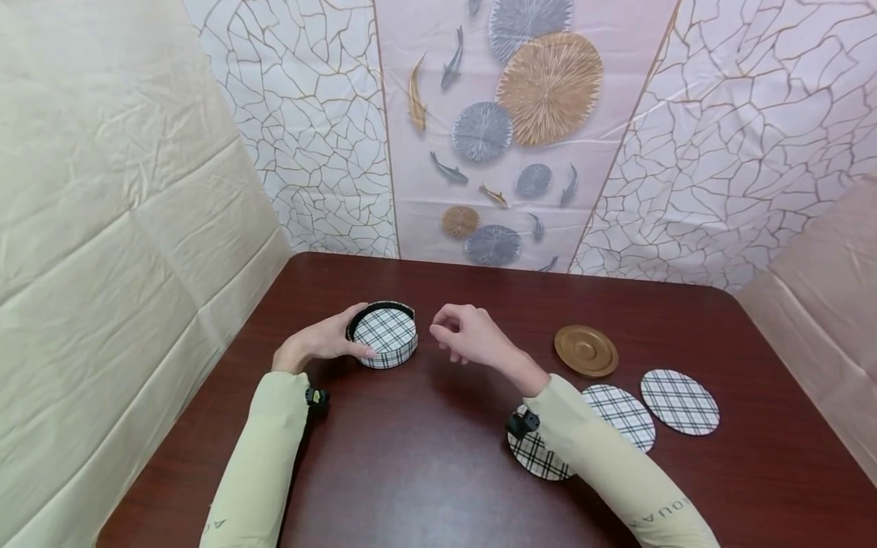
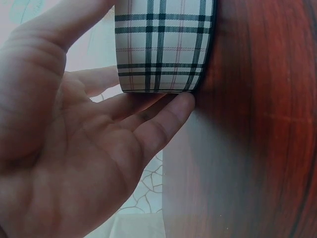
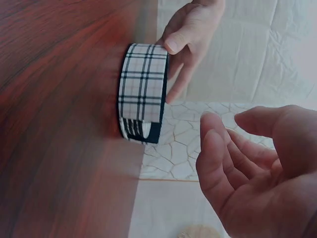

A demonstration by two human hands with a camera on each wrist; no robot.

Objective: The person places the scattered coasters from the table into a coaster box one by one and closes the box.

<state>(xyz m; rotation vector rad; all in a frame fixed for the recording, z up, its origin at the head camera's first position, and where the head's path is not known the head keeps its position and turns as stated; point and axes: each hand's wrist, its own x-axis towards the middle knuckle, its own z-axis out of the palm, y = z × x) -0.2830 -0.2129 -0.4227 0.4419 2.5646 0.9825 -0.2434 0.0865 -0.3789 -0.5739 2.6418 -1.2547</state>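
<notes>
A round, low coaster holder [image 1: 389, 359] with black-and-white plaid sides stands on the table at the left, with a plaid coaster [image 1: 385, 329] visible inside it. My left hand [image 1: 327, 339] holds the holder from its left side, thumb at the near rim and fingers around the far side. In the left wrist view, fingers [image 2: 166, 121] touch the plaid wall's lower edge. The right wrist view shows a gap in the holder's wall, with stacked coaster edges [image 3: 133, 128] inside. My right hand [image 1: 479, 335] hovers right of the holder, fingers loosely bent, thumb apart, holding nothing.
A brown round dish [image 1: 585, 352] lies on the dark red-brown table [image 1: 411, 472] at the right. Near it are three loose plaid coasters: one at far right [image 1: 680, 402], a middle coaster [image 1: 625, 415] and a nearer coaster [image 1: 537, 457], the last two partly beneath my right sleeve.
</notes>
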